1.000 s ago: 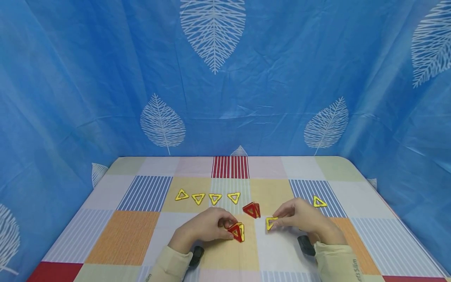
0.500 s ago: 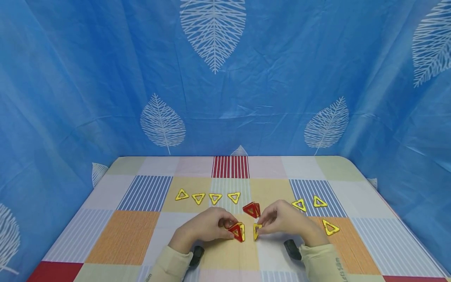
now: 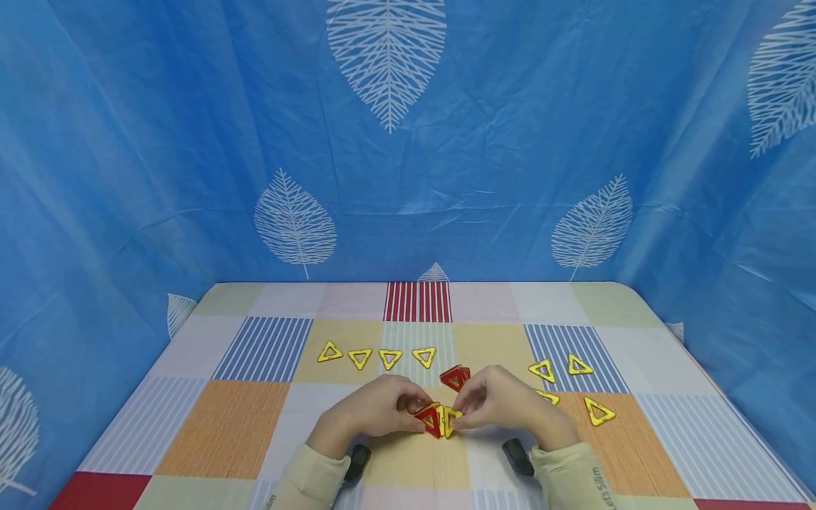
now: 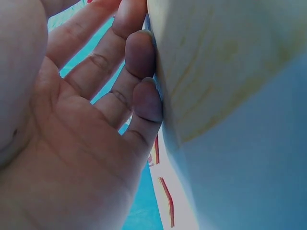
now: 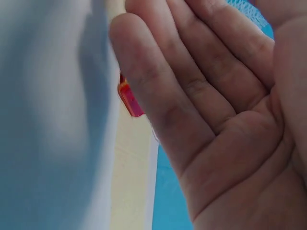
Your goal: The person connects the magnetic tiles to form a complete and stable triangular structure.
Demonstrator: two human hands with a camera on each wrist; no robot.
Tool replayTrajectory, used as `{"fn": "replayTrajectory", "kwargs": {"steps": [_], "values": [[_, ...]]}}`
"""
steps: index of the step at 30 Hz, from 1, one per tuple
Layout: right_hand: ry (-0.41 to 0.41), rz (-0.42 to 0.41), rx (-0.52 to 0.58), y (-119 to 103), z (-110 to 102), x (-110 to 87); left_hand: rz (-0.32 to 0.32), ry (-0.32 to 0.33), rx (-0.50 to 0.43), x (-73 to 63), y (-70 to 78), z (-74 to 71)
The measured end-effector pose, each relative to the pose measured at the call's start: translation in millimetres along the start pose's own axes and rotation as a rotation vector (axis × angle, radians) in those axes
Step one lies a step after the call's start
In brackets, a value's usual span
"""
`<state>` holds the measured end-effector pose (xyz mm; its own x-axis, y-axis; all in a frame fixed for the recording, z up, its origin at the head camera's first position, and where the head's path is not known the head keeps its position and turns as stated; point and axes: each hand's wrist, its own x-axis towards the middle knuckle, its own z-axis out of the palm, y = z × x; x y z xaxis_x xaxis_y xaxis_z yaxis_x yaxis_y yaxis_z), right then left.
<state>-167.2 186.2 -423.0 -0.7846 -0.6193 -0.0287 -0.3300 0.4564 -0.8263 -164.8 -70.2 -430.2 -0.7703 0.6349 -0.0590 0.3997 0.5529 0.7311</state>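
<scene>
My left hand holds a small built piece of triangular magnetic tiles, a red triangle tile with yellow on its right side. From the right, my right hand pinches a yellow triangle tile, which meets the yellow side of that piece. A red pyramid of tiles stands just beyond the hands. In the left wrist view, the fingers rest along the patterned cloth and the tiles are hidden. Past the right hand's fingers, the right wrist view shows a bit of a red tile.
Several yellow triangle tiles lie in a row at the back left, one of them a tile at its end. More yellow tiles lie at the right, one partly behind the right hand. A blue curtain hangs around the checked table cloth.
My right hand has moved left, bringing its yellow triangle tile against the left hand's piece. Yellow tiles behind it have come into view. The left hand has stayed in place.
</scene>
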Motion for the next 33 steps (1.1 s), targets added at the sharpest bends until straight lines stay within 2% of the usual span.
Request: {"fn": "replayTrajectory", "kwargs": {"steps": [9,16,28,33], "values": [[0.013,-0.021,-0.013,-2.0,6.7,4.9,0.005,0.0,-0.01,0.9,-1.6,0.9],[0.008,-0.069,-0.003,-2.7,11.9,8.2,0.012,-0.003,-0.011,1.0,-1.9,1.3],[0.026,-0.072,-0.053,-4.2,14.9,9.5,0.057,-0.018,-0.008,2.1,-3.6,1.6],[0.04,-0.077,-0.066,-4.0,16.7,9.7,0.062,0.003,0.018,3.4,-4.4,3.4]]}}
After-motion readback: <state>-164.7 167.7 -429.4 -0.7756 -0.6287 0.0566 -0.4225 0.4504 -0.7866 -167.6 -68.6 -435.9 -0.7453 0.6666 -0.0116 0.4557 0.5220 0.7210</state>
